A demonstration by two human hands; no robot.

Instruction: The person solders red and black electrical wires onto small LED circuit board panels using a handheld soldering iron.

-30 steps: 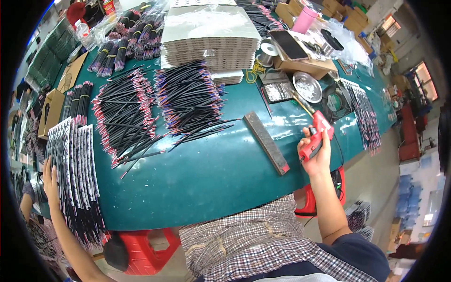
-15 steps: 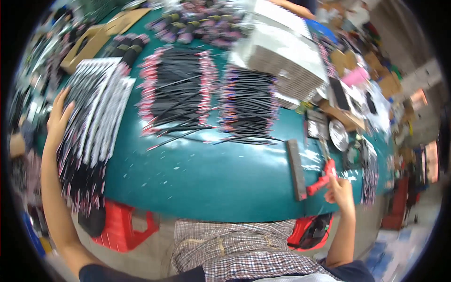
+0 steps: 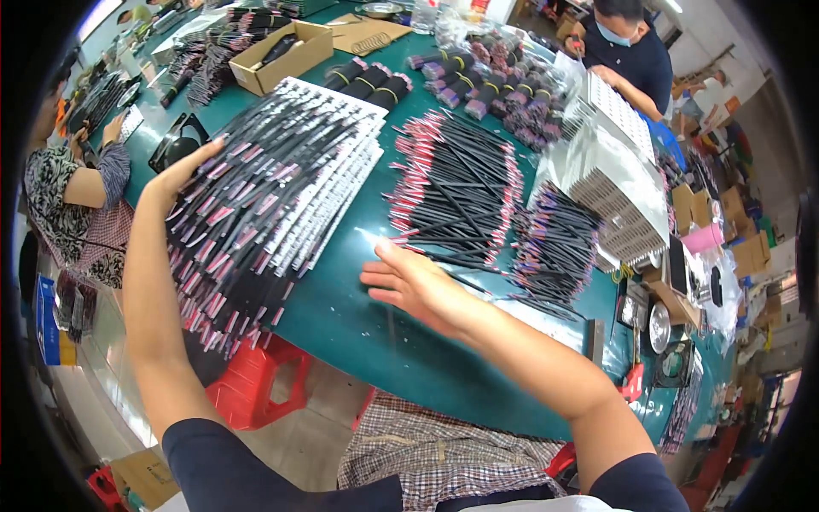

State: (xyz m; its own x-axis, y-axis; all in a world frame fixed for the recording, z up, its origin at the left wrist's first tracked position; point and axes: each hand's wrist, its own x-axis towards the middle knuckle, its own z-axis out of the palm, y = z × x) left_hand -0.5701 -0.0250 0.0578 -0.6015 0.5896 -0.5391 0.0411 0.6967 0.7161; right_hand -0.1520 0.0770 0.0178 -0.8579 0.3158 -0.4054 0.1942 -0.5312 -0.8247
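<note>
My left hand (image 3: 189, 169) rests with its fingers stretched along the outer edge of a stack of white strip boards (image 3: 345, 162). Many short black cables (image 3: 243, 200) with red and white ends lie across those boards and hang past their near end. Over the green table, my right hand (image 3: 418, 286) is open with fingers extended and holds nothing. Just beyond it lies a loose pile of black cables with red tips (image 3: 461, 188). To that pile's right is a second cable pile with purple ends (image 3: 559, 243).
A tall stack of white slotted trays (image 3: 623, 188) stands at the right. The red-handled tool (image 3: 633, 382) lies beside a grey metal bar (image 3: 595, 341). Bundled cables (image 3: 486, 85) and a cardboard box (image 3: 281, 60) are farther back. Co-workers sit at far right and left; a red stool (image 3: 260, 384) is below.
My right hand has left the red-handled tool and moved left across the table toward the boards. The view has swung left; my left hand stays at the stack's outer edge.
</note>
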